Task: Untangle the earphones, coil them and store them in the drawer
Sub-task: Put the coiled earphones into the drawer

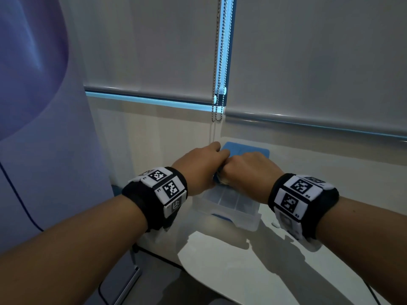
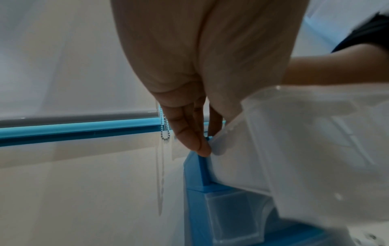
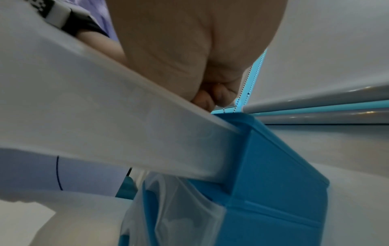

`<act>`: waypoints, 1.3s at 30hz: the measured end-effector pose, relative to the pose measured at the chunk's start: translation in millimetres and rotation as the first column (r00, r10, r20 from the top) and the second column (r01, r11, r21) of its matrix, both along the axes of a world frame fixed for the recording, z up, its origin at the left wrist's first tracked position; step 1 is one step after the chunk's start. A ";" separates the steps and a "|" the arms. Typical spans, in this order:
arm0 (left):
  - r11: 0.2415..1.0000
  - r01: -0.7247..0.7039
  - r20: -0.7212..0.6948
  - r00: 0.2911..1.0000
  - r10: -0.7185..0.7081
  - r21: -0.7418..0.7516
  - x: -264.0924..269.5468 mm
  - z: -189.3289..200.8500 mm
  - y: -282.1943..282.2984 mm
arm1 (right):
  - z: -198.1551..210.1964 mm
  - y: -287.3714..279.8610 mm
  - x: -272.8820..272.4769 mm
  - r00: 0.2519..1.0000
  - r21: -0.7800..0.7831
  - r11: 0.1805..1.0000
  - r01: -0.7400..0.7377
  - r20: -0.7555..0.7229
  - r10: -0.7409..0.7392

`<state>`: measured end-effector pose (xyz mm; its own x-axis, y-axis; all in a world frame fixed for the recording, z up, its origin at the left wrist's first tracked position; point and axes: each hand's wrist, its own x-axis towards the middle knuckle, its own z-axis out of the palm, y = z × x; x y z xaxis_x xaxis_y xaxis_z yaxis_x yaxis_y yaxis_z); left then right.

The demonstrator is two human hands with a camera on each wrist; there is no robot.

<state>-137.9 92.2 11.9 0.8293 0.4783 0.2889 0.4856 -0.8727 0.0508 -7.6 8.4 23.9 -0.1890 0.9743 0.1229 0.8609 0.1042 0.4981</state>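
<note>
- Head view: my left hand (image 1: 201, 167) and my right hand (image 1: 251, 170) meet knuckle to knuckle at the centre of the frame, above the open drawer (image 1: 229, 205).
- The drawer is clear, frosted plastic, pulled out toward the lower part of the frame from a small blue cabinet (image 1: 248, 148) standing on the white tabletop (image 1: 220, 260). Faint dividing lines show through its bottom.
- Between my two hands, just above the drawer's back part, a small pale bundle (image 1: 222, 179) peeks out. I take it for the earphones, but it is too hidden to say how they are coiled.
- Left wrist view: my fingers (image 2: 189, 131) point downward, nearly straight and close together, their tips touching the drawer's rim where it meets the blue frame. No cord shows there.
- Right wrist view: my fingers (image 3: 212, 95) are curled in tight above the drawer's side wall; I cannot tell what they close on.
- In the upper half of the head view, a bead chain (image 1: 218, 62) hangs between two grey roller blinds (image 1: 308, 62).
</note>
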 end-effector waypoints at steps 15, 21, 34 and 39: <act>0.998 -0.056 -0.026 0.998 0.055 -0.036 -10.4 4.8 -0.1 | 15.8 -6.8 28.7 0.856 -0.113 0.986 0.122 -0.492 -0.162; 0.997 -0.067 -0.076 0.995 0.064 -0.038 -13.8 13.3 -5.2 | 26.7 -19.8 42.1 0.775 -0.089 0.993 0.078 -0.621 -0.117; 0.990 0.098 0.146 0.986 -0.082 -0.103 14.8 41.7 -66.0 | 31.1 -109.1 95.5 0.619 -0.002 0.979 0.204 -0.775 -0.130; 0.941 0.254 0.172 0.960 -0.219 -0.222 62.5 12.3 -120.3 | 5.8 -142.0 134.4 0.537 -0.160 0.933 0.322 -0.780 -0.320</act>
<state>-75.4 -28.1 24.1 0.8853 0.3431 0.3138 0.2387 -0.9146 0.3264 126.8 -133.6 29.7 0.3082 0.9490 0.0658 0.8844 -0.2604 -0.3873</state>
